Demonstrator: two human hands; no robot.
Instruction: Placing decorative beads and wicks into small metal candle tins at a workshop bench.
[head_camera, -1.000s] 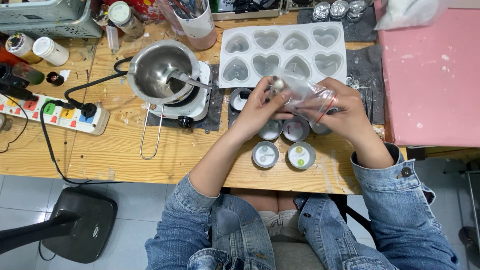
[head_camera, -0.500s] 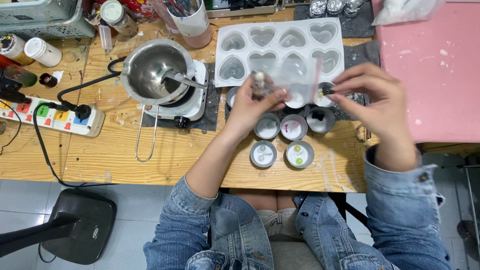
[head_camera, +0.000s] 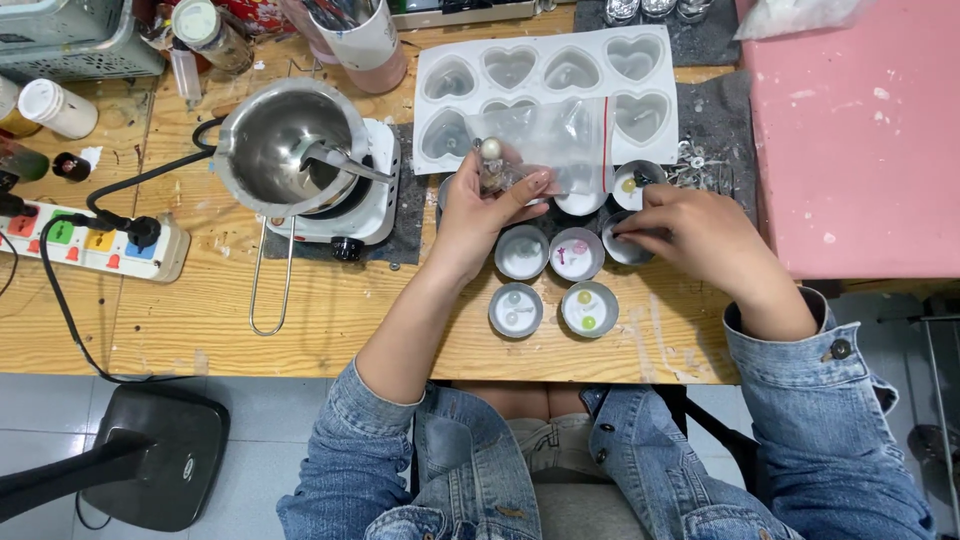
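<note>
Head view: clear zip bag (head_camera: 560, 135) in left hand (head_camera: 480, 205).

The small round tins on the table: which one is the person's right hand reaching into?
The tin at the right end of the middle row; the right hand has its fingertips in it, while the other tins sit untouched.

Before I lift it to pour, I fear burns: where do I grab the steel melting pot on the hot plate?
Take the melting pot by the far end of its long wire handle, coming from the table's near edge; the handle juts toward you, away from the hot plate.
</note>
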